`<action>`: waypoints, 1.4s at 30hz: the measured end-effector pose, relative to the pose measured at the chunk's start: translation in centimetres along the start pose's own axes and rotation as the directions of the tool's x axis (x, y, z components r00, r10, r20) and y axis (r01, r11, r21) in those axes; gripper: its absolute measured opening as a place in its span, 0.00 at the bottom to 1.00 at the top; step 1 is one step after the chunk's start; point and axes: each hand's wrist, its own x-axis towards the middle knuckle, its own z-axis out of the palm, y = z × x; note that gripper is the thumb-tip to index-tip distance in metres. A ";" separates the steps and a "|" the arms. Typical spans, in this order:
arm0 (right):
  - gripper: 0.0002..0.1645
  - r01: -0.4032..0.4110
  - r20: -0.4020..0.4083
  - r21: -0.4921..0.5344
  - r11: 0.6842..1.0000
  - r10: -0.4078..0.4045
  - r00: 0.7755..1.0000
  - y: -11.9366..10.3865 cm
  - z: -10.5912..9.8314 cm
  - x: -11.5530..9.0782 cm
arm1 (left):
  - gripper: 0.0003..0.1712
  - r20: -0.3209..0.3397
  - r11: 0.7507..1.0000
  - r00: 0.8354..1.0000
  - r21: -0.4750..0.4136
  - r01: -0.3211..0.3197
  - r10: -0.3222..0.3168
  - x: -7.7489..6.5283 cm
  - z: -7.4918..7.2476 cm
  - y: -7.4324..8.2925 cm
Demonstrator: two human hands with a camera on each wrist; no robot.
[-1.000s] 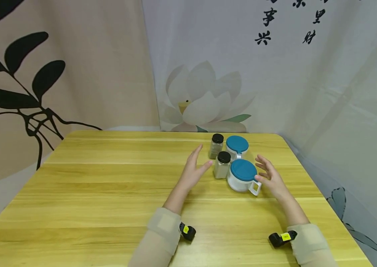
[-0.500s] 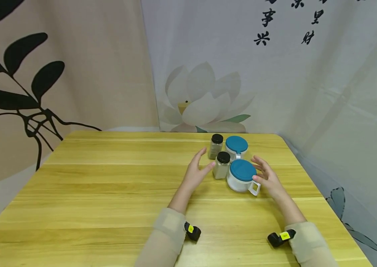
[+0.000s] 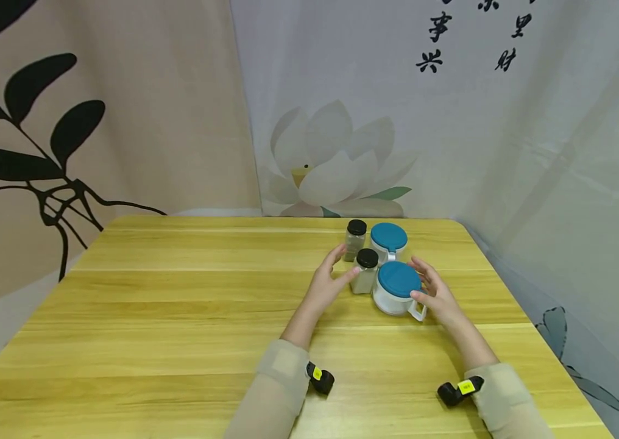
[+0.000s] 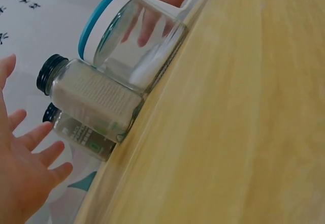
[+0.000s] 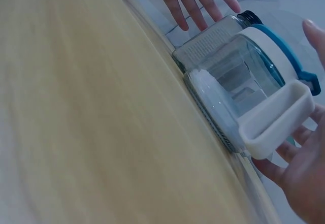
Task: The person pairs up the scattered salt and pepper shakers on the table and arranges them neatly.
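Observation:
Two clear seasoning jars with blue lids and white handles, the front seasoning jar [image 3: 399, 279] and the back seasoning jar [image 3: 389, 236], stand at the table's far right. Against their left side are two black-capped spice bottles, the front bottle [image 3: 363, 281] and the back bottle [image 3: 354, 244]. My left hand [image 3: 325, 286] is spread just left of the bottles, thumb near the front one. On the other side my right hand [image 3: 440, 299] is beside the front seasoning jar, thumb by the lid and handle, fingers extended along its far side. White grains lie inside that glass jar [image 5: 231, 89].
The wooden table [image 3: 178, 341] runs wide to the left of the group. A printed cloth [image 3: 337, 152] hangs right behind its far edge. Both forearms carry a small black wrist camera, one on the left sleeve [image 3: 320, 379] and one on the right [image 3: 454, 393].
My left hand has moved right, closer to the spice bottles. The right hand has shifted slightly left toward the front seasoning jar. The jars and bottles have stayed in place.

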 end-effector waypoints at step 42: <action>0.50 -0.147 -0.014 0.061 0.987 0.148 0.989 0.5 1.5 0.1 | 0.39 0.054 0.996 0.997 -0.070 0.057 -0.053 1.7 2.1 -0.5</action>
